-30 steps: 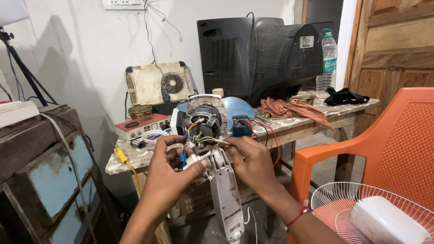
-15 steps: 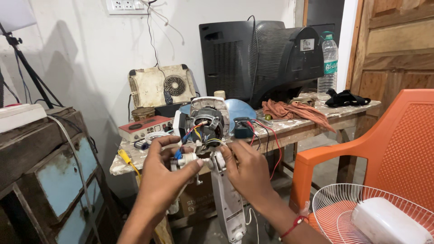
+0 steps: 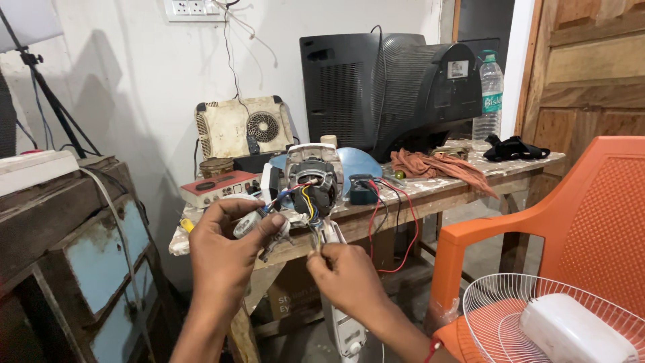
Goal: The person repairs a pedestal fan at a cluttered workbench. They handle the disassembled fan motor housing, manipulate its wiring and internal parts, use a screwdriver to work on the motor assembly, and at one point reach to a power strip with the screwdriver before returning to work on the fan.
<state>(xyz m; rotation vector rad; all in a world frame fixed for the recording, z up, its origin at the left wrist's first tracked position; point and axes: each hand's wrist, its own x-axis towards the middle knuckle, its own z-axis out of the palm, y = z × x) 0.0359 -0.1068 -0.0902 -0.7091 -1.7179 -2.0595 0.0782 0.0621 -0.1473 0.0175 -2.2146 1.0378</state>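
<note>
I note my left hand (image 3: 225, 245) closed around a small white part (image 3: 248, 222) wired to the fan motor (image 3: 312, 185), which is raised in front of the workbench (image 3: 430, 191). My right hand (image 3: 346, 272) pinches the coloured wires (image 3: 310, 214) beneath the motor. Further right, an orange chair (image 3: 578, 228) carries a white fan grille (image 3: 497, 312).

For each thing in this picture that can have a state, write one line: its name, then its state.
Left hand: closed on a small white part beside the motor.
Right hand: fingertips pinching the motor's wires.
Fan motor: uncovered, coloured wires hanging out.
Fan stand: held upright below the motor.
Fan guard: detached, lying on the orange chair.
Water bottle: upright, capped.
Television: back turned to the camera.
Orange cloth: crumpled on the table.
</note>
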